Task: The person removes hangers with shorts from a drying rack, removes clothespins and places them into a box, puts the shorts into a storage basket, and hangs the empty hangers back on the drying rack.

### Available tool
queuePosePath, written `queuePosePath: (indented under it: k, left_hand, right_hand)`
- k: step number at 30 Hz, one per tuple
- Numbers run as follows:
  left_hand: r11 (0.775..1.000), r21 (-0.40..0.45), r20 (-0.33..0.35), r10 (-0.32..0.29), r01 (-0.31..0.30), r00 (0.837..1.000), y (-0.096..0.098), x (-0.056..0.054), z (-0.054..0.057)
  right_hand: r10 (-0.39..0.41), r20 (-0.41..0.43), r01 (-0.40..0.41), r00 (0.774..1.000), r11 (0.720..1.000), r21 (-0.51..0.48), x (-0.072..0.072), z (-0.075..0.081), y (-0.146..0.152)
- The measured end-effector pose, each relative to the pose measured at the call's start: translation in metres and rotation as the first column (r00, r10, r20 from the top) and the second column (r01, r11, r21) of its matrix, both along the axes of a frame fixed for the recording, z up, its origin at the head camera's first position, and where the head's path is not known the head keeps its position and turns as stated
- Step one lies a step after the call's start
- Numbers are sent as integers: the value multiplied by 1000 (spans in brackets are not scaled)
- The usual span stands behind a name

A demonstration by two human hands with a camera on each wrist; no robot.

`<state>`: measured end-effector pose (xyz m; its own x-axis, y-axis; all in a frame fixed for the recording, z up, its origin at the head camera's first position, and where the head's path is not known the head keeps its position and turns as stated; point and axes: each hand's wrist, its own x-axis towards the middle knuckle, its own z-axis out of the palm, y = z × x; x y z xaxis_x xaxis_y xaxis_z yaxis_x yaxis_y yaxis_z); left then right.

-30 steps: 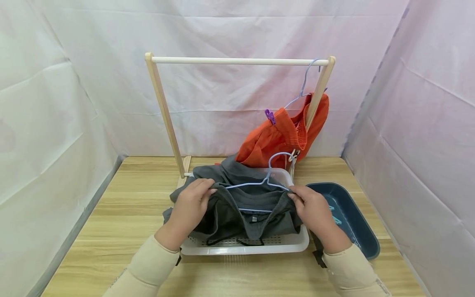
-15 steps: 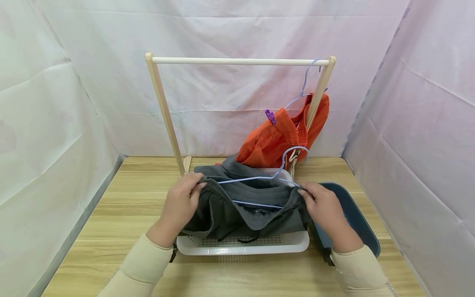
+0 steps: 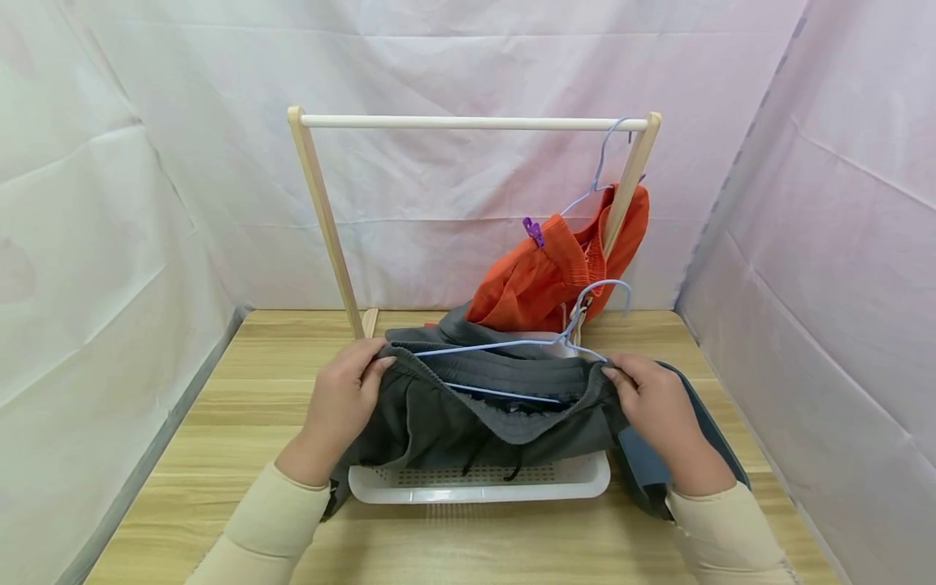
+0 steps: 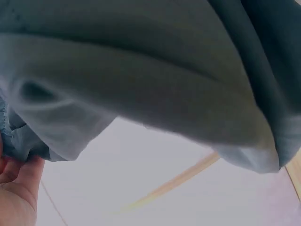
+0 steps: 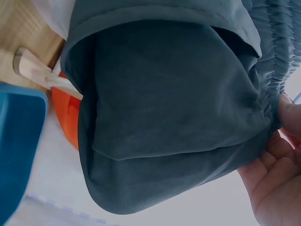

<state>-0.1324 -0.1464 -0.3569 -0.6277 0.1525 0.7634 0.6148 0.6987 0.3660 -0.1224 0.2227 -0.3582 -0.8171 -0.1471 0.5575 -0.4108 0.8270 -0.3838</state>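
Dark grey drawstring shorts [image 3: 439, 426] are stretched wide between both hands above a white basket [image 3: 475, 492]. My left hand [image 3: 342, 398] pinches the left end of the elastic waistband. At the opposite end, my right hand [image 3: 653, 406] grips the waistband between thumb and fingers; the right wrist view shows this hand [image 5: 277, 174] at the gathered elastic. A light blue wire hanger [image 3: 504, 344] lies inside the waist opening, its hook rising at the right and its ends reaching the two hands. In the left wrist view, grey cloth [image 4: 141, 84] covers most of the picture.
A wooden rack with a white rail [image 3: 453, 123] stands behind the basket. Orange shorts [image 3: 512, 280] hang at its right end from a blue hanger [image 3: 600, 162], with a purple clothes peg [image 3: 533, 231] on them. A dark blue tray [image 3: 643, 479] is at the right, partly behind my right arm.
Both hands have moved apart, pulling the waistband wider and tauter. The shorts have risen slightly, and the hanger's hook has shifted right and up.
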Motion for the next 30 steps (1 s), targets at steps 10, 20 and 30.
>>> queuePosePath:
  k: [10, 20, 30]
  left_hand:
    - [1000, 11, 38, 23, -24, 999, -4, 1, 3]
    - [999, 44, 53, -5, 3, 999, -8, 1, 5]
    - [1000, 10, 97, -12, 11, 995, -9, 1, 2]
  right_hand:
    - [11, -55, -10, 998, 1000, 23, -4, 11, 9]
    - [-21, -135, 23, 991, 1000, 8, -5, 17, 21]
    - [-33, -179, 32, 983, 999, -8, -4, 29, 31]
